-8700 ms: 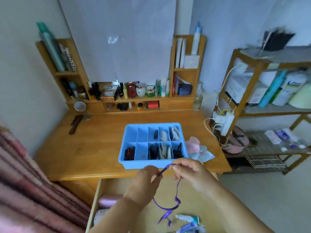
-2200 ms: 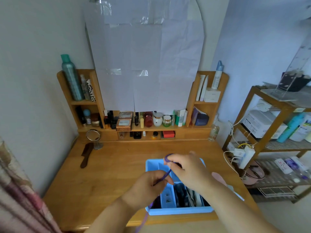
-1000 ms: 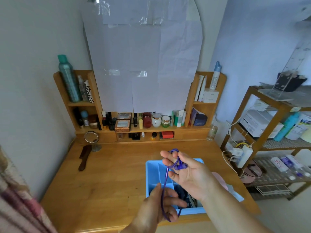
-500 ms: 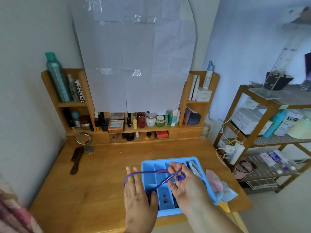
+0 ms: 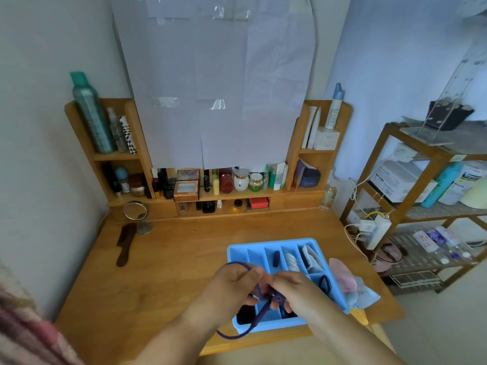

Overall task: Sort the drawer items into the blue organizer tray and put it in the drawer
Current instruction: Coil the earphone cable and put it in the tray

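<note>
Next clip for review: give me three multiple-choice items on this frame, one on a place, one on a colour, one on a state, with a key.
1. Where does the brown comb lie?
A. on the desk near the small round mirror
B. inside the tray
C. on the wire shelf at the right

2. What colour is the cord held in both hands?
A. yellow
B. purple
C. white

3. How do the hands stand?
A. both flat on the desk
B. one holds the tray up
C. both grip the cord above the tray

Key: 1 A, the comb lies on the desk beside the mirror. 2 B, the cord is purple. 3 C, the left hand and right hand curl round it over the tray.
</note>
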Tool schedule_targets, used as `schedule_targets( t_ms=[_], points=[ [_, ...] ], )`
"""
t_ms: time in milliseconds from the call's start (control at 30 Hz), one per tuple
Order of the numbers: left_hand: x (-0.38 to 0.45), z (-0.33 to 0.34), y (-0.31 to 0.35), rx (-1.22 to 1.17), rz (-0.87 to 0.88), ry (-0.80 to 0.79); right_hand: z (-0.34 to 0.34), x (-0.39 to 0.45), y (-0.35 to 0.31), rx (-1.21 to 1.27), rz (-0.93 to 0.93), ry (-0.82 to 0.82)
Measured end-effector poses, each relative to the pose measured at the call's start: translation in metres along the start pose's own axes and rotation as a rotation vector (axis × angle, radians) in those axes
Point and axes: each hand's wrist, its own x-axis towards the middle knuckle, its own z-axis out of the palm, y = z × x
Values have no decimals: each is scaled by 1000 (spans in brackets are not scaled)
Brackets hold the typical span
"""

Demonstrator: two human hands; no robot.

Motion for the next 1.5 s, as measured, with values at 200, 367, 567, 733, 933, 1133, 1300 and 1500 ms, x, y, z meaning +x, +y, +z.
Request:
schedule_targets(
  t_ms=[200,367,567,733,933,1133,1300,1500],
  points=[
    [18,21,-7,100,-47,88,6,18,7,-209,192,-235],
    [49,31,-14,141,-151,-24,-15,32,18,-58,95,-331],
    [86,46,0,99,-230,-134,-49,53,43,252,-4,-272],
    [94,65,7,372,-12,-266,-77,87,61,197,183,-212],
    [108,85,-45,1020,670,358,-102,112,82,195,106,-410],
    [146,99,-89,-13,-108,511,-99,140,104,326,133,-401],
    [194,119,-106,-333,-291,392,-85,166,111,405,107,-146],
    [256,97,-116,-746,-208,373,-83,195,110,463,8,-41]
  ],
)
